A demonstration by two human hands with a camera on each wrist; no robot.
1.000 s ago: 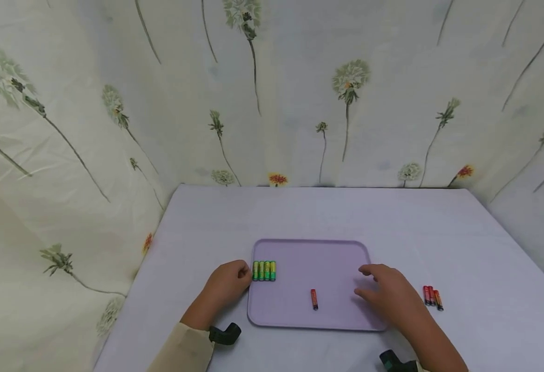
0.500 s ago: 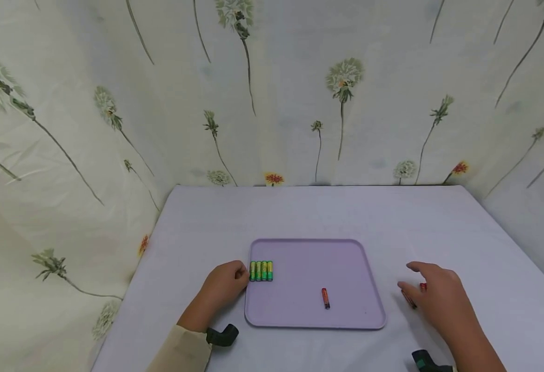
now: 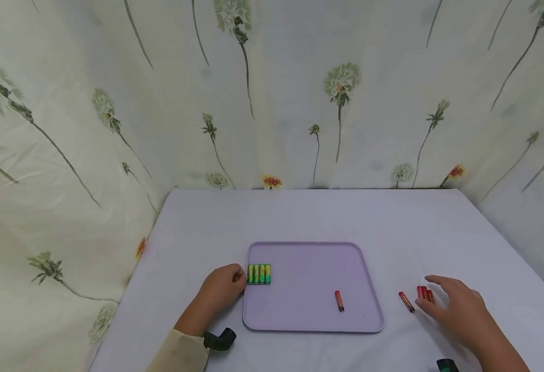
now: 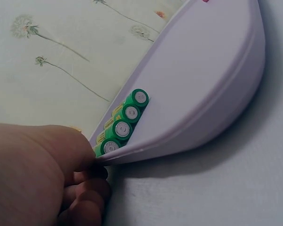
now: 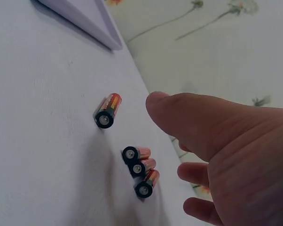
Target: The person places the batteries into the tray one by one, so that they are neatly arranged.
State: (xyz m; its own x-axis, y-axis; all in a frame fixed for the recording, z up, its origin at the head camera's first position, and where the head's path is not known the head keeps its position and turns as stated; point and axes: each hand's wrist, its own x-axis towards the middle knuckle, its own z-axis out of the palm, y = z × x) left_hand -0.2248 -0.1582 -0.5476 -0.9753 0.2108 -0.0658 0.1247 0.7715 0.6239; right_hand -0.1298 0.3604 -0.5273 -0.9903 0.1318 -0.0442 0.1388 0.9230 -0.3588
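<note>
At the tray's left side my left hand [image 3: 225, 284] pinches the rim of the lilac tray [image 3: 309, 323], thumb on top and fingers curled below. Just inside that rim lies a row of several green-and-yellow batteries [image 3: 259, 274]. Near the tray's right side a single red battery [image 3: 339, 301] lies in it. My right hand [image 3: 462, 310] hovers over the table to the right, fingers apart and holding nothing. Beside it are three red batteries [image 5: 141, 172] close together. Another red battery [image 5: 108, 110] lies apart from them, between the group and the tray.
A white cloth covers the table [image 3: 318, 214]. Behind and at the sides hangs a pale curtain [image 3: 281, 103] printed with dandelions. Dark camera mounts [image 3: 220, 339] sit at both wrists.
My right hand has moved right, from over the tray to the red batteries. The battery in the tray has shifted right. A separate red battery beside the tray has come into view. Left hand stays.
</note>
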